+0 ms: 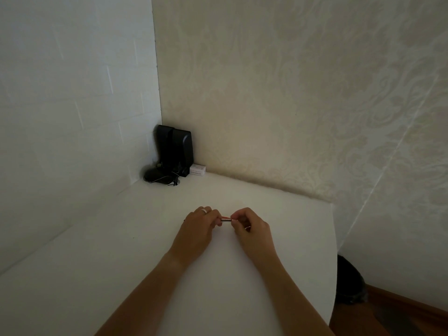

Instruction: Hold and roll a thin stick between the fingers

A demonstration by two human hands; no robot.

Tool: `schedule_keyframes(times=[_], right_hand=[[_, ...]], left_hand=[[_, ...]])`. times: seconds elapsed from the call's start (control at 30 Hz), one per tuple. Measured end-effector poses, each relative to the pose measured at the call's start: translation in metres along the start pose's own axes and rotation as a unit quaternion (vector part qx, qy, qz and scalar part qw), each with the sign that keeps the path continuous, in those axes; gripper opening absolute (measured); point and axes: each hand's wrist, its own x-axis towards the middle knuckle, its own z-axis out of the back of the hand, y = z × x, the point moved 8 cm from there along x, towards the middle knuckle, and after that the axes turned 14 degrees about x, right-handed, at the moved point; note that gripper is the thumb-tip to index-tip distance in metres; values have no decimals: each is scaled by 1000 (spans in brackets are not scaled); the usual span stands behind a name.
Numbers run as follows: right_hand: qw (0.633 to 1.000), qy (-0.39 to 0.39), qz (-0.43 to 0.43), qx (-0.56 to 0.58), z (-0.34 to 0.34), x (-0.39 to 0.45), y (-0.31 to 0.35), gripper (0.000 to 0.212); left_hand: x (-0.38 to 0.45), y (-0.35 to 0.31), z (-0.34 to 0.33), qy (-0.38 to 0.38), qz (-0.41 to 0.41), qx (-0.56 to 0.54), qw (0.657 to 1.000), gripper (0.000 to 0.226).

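Forearms: yours, both bare, entering from the bottom edge and converging at lower centre of the frame.

Left hand (197, 227): fingers curled inward, tips pinching the left end of a small rod (226, 219); a ring (204, 210) on one finger.

Right hand (251, 226): fingers curled likewise, tips pinching the rod's right end.

Rod: short, thin, lying level between your two hands just above the table (121, 251), at lower centre. Only the middle stretch shows: red along its upper edge, grey and metallic below. Whether it is one piece or two held together, you cannot tell; its ends are hidden by your fingertips.

Table: white, filling the lower left and centre, with a rounded edge at the right.

Speakers (175, 147): two, black, upright, side by side in the far corner at centre left, well apart from your hands.

Cables (161, 178): dark tangle at the speakers' foot.

Box (197, 170): small, white, just right of the speakers, against the wall.

Walls: white brick pattern at upper left; pale patterned wallpaper at upper right.

Floor (400, 314): brown wood, lower right corner, with a dark object (350, 281) beside the table edge.
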Motion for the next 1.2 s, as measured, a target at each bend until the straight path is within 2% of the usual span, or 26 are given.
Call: schedule_keyframes(times=[0.17,0.27,0.4,0.6,0.73,0.97,1.2], right_hand=[[1000,-12,-19,-2,-1,1,-5,3],[998,-10,-12,-54,-1,2,-5,15],[999,-1,-5,-40,-1,1,-2,8],[999,-11,-23,-22,-1,1,-2,5],[999,-11,-12,-41,-1,1,-1,9],[1000,-1,-11,11,0,-2,2,9],[1000,-2,-12,10,2,-2,2,16]], left_hand=[[1,0,0,4,-1,-14,1000,19],[0,-2,1,1,-2,-17,1000,24],[0,-2,2,-1,-5,-20,1000,34],[0,-1,1,-2,1,-15,1000,17],[0,-2,1,3,-2,-16,1000,23],[0,-2,0,3,-1,-19,1000,32],[0,-6,5,5,-2,-28,1000,18]])
